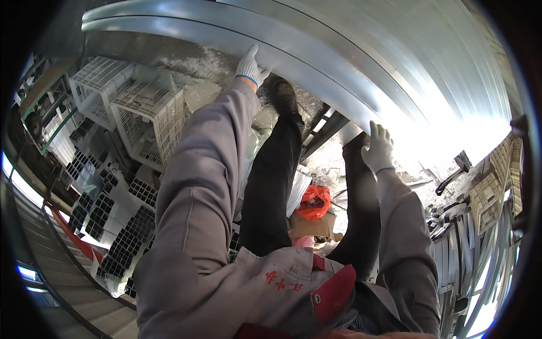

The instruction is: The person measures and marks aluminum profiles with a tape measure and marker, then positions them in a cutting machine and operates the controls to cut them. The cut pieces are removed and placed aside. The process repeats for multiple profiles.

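Long, shiny metal profiles lie side by side across the far side of the view, bending round to the right. My left hand, in a white knitted glove with a blue cuff, is at their near edge. Its fingers stretch forward against the metal and its thumb stands apart to the right. Further right, my right hand wears a similar glove. Its fingers are extended and slightly spread by the same edge, where glare washes out the metal. Whether either palm presses on the metal is hidden.
White plastic crates stand at left, above stacked dark square tubes. Between my legs lie an orange-red plastic bag and a cardboard box. Metal strips and a beige crate are at right.
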`<state>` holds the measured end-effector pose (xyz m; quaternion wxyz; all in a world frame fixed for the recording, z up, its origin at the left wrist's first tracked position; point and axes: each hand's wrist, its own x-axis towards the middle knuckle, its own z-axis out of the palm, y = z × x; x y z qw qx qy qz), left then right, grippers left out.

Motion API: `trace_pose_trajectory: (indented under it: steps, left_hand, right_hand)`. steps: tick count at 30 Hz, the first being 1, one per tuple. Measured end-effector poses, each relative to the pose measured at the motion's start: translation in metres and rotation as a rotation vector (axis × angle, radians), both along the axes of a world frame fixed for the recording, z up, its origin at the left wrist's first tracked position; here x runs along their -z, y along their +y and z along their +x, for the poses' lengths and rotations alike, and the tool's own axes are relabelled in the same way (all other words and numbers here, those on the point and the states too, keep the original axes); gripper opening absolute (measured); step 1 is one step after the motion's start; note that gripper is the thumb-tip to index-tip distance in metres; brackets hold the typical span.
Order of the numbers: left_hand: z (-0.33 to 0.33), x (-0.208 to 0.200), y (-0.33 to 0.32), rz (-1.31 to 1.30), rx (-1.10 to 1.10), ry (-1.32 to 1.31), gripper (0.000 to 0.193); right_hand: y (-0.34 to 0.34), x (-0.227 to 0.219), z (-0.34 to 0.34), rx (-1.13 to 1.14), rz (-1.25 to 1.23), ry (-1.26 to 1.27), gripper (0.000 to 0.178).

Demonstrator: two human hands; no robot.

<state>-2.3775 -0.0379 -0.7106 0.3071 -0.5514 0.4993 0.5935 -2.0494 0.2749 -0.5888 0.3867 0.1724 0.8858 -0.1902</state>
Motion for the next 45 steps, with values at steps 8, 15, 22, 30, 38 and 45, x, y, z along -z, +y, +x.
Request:
trace_pose_trajectory:
  steps: [8, 15, 22, 30, 38, 45]
  left_hand:
    - [0.054, -0.011, 0.006, -0.111, 0.414, 0.169, 0.04]
    - [0.179, -0.132, 0.063, 0.055, 0.925, 0.21, 0.051]
    - [0.223, -0.243, 0.095, 0.263, 1.506, 0.454, 0.027]
    - [0.073, -0.318, 0.132, 0.071, 1.608, 0.386, 0.045]
    - [0.107, -0.434, 0.259, -0.306, 1.93, 0.304, 0.029]
    - [0.388, -0.458, 0.438, 0.481, 2.411, 0.138, 0.028]
  right_hand:
    - [0.023, -0.059, 0.114, 0.35, -0.109, -0.196, 0.071]
    - [0.04, -0.145, 0.277, 0.881, -0.083, -0.105, 0.059]
    - [-0.14, -0.307, 0.478, 2.07, -0.37, -0.22, 0.025]
    - [-0.226, -0.359, 0.47, 1.963, -0.263, -0.076, 0.055]
    - [-0.14, -0.372, 0.556, 2.267, -0.104, 0.296, 0.063]
    - [-0.162, -0.412, 0.671, 2.609, 0.169, 0.474, 0.063]
